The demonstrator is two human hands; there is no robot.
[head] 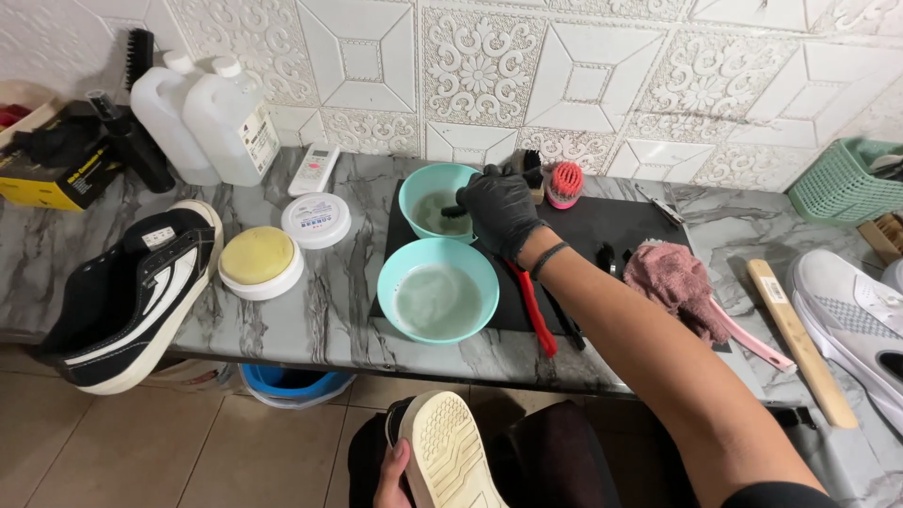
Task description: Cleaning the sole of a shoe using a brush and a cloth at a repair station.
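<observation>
My right hand point(500, 209), in a black glove, reaches across the black mat point(611, 230) and grips a dark brush point(458, 211) dipped into the far teal bowl point(419, 183). A second teal bowl point(438, 288) with cloudy water stands nearer, just below that hand. My left hand point(393, 478), bare, holds a shoe point(451, 452) on my lap with its cream ribbed sole turned up. A black and white sneaker point(132, 292) lies on the marble counter at the left.
A round tub of yellow paste point(259, 261), its white lid point(316, 220), a remote point(314, 168) and two white jugs point(212, 118) stand left. Red-handled brush point(532, 306), pink cloth point(673, 277), pink brush point(564, 182), wooden handle point(800, 343), white sneaker point(861, 315), green basket point(842, 179) lie right.
</observation>
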